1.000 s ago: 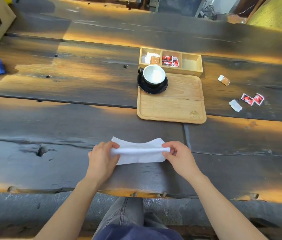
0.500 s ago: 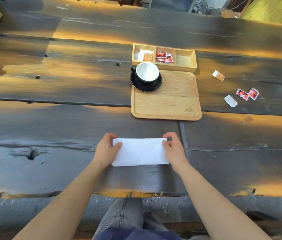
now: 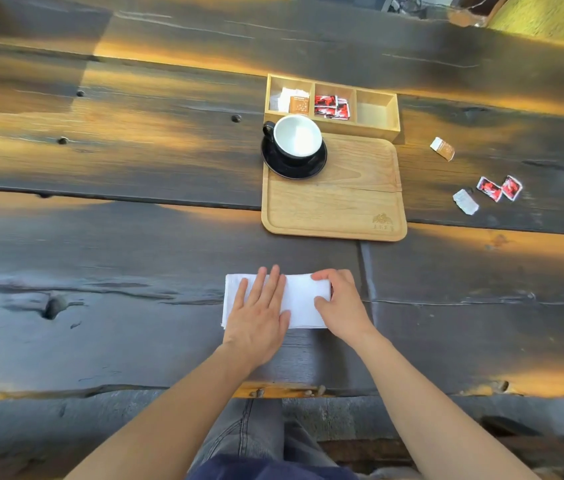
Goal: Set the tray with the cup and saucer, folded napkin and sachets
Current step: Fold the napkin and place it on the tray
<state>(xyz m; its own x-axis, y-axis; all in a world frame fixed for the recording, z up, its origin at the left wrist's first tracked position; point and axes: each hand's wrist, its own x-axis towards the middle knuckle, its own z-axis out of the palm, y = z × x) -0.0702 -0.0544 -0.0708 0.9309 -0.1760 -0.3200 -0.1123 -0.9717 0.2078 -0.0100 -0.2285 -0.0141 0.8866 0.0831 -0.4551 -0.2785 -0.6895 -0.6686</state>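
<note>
Where sunlight streaks the dark plank table, a tray sits.

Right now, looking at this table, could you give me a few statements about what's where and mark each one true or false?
1. The cup sits on its saucer on the wooden tray. True.
2. The napkin already lies on the tray. False: it lies on the table, nearer the person than the tray.
3. The left hand lies flat on the napkin. True.
4. All three compartments of the sachet box hold sachets. False: the right one looks empty.
5. Loose sachets lie on the table right of the tray. True.
</note>
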